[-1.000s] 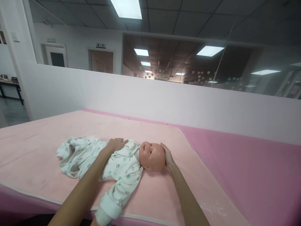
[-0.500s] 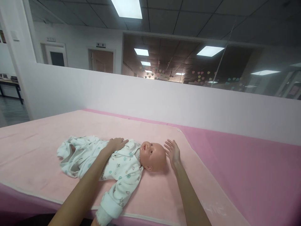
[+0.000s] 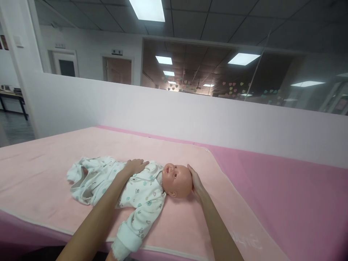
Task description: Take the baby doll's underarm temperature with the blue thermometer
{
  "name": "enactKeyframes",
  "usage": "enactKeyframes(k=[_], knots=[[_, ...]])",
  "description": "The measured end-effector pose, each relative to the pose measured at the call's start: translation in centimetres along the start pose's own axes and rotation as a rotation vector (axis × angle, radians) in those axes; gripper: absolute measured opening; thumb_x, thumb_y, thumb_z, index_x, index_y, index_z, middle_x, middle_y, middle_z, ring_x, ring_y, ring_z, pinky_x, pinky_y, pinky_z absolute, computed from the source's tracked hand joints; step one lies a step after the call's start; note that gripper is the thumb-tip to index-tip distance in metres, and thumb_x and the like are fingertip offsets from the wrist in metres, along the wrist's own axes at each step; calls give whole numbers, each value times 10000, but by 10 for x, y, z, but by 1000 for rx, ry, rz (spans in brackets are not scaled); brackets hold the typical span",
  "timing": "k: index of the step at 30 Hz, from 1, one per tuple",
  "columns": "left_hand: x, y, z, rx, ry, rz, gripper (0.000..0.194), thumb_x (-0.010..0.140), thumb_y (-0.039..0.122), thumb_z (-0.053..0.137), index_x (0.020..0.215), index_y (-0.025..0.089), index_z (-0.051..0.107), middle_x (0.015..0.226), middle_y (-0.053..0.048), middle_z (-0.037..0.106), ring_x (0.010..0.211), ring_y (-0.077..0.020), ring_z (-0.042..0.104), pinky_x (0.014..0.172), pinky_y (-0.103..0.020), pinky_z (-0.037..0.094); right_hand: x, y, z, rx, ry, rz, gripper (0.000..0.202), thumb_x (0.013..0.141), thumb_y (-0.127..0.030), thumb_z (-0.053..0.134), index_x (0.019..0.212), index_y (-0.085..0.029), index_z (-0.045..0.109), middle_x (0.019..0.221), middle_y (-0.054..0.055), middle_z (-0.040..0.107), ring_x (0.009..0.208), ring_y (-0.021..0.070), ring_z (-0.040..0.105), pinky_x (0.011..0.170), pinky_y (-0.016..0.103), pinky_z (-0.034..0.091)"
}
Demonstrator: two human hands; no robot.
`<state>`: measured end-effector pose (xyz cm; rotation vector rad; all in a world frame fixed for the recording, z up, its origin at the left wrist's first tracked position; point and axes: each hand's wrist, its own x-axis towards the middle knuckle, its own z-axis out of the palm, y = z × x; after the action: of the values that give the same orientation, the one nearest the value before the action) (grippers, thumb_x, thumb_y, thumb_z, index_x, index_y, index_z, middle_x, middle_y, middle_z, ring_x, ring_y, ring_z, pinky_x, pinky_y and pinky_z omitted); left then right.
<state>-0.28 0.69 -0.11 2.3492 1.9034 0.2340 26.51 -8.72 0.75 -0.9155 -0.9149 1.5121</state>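
A baby doll (image 3: 176, 181) lies on its back, its bald head toward the right and its legs toward the left. It wears a white patterned outfit (image 3: 141, 188), with one sleeve stretched toward me over the near edge. My left hand (image 3: 135, 166) rests flat and open on the doll's torso. Cupped against the top of the doll's head is my right hand (image 3: 196, 183), its fingers extended; some of them are hidden behind the head. Under the doll is a light pink mat (image 3: 185, 228).
A darker pink surface (image 3: 285, 188) extends beyond the mat on the right. Behind it stands a low white wall (image 3: 176, 112) with a glass pane (image 3: 203, 69) above. At the far left there is a table (image 3: 12, 95) with things on it.
My right hand has moved left and now touches the top of the doll's head. My left hand and the doll have stayed in place.
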Motion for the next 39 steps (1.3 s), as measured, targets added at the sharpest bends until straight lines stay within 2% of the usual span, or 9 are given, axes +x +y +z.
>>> enactKeyframes(k=[8, 10, 14, 16, 21, 26, 28, 33, 39], knots=[[2, -1, 1, -11, -8, 3, 571, 809, 543, 198, 960, 180, 612, 1148, -138, 605, 1065, -304, 531, 904, -471, 330, 18, 0, -29, 5, 403, -269, 304, 750, -430, 541, 951, -220, 629, 1027, 33, 668, 1041, 198, 575, 873, 294, 447], [1, 0, 1, -11, -6, 7, 575, 809, 546, 195, 956, 178, 612, 1140, -140, 609, 1056, -304, 536, 898, -469, 335, 15, 1, -24, 7, 342, -236, 305, 740, -423, 551, 948, -215, 633, 975, 31, 686, 1002, 202, 597, 856, 297, 457], [-1, 0, -1, -13, 2, 9, 575, 807, 552, 193, 951, 184, 611, 1114, -134, 623, 1034, -293, 549, 893, -457, 343, 5, 1, -5, 1, -18, 28, 367, 734, -483, 521, 809, -159, 674, 881, 81, 705, 895, 237, 642, 789, 314, 495], [-1, 1, -1, -6, 3, 10, 576, 809, 548, 190, 952, 181, 610, 1115, -134, 623, 1035, -293, 549, 892, -457, 344, 0, 0, 2, 16, -79, 75, 397, 743, -506, 493, 784, -157, 678, 880, 85, 706, 876, 236, 649, 770, 310, 503], [-1, 1, -1, 13, 4, 2, 598, 805, 561, 181, 956, 174, 612, 1109, -139, 625, 1036, -297, 552, 891, -455, 346, 0, -1, 0, 28, -62, 33, 388, 750, -484, 498, 835, -149, 673, 910, 90, 699, 887, 237, 644, 782, 326, 497], [0, 1, -1, 20, -6, -5, 591, 808, 558, 181, 949, 183, 616, 1107, -135, 627, 1034, -295, 553, 879, -445, 353, 14, -1, -24, 18, 257, -198, 293, 741, -449, 540, 850, -202, 655, 948, 47, 689, 961, 197, 611, 826, 286, 463], [0, 1, -1, 17, -5, -1, 592, 809, 556, 179, 950, 182, 617, 1109, -135, 626, 1038, -298, 550, 879, -450, 350, 18, 0, -30, 8, 310, -240, 303, 743, -456, 536, 869, -208, 655, 949, 41, 688, 982, 186, 599, 837, 271, 451], [0, 1, 1, 2, 6, -1, 594, 809, 558, 180, 952, 185, 619, 1091, -141, 632, 1015, -305, 557, 869, -458, 349, 19, 9, -19, -38, 127, -134, 328, 685, -458, 588, 803, -163, 670, 848, 51, 704, 881, 212, 634, 765, 278, 476], [0, 0, 1, 7, 10, 4, 579, 813, 545, 184, 953, 191, 621, 1104, -135, 627, 1022, -299, 555, 872, -452, 349, 8, 10, -3, -27, 42, -61, 352, 686, -492, 552, 735, -166, 677, 799, 59, 711, 824, 231, 654, 730, 294, 495]])
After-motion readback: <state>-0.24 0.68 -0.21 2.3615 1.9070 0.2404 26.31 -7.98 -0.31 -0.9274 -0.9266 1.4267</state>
